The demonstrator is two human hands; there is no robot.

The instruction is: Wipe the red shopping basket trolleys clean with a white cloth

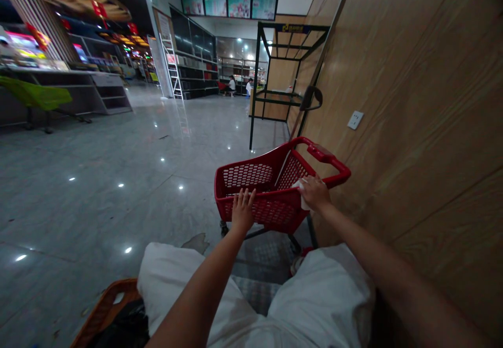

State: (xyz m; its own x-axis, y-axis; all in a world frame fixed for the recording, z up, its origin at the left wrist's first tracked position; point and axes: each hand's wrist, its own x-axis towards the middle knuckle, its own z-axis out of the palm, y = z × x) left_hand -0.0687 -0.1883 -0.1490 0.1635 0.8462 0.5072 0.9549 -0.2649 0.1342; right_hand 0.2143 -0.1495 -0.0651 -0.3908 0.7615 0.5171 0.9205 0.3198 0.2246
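A red plastic shopping cart [275, 211] with perforated sides stands right in front of my knees, its handle toward the wall on the right. My left hand [243, 209] lies on the cart's near rim with the fingers stretched out over it. Farther right along the same rim, my right hand [315, 193] is closed on a white cloth [305, 201], which hangs down over the cart's side below the handle. Whether the cloth is fabric or paper is hard to tell. The cart's basket shows no goods in its visible part.
A wood-panelled wall [408, 101] with a socket [356, 120] rises close on my right. Beyond the cart stands a black metal frame [255, 83]. An orange basket [106, 306] with a black bag sits at my left. A green cart [35, 94] and several people are farther off.
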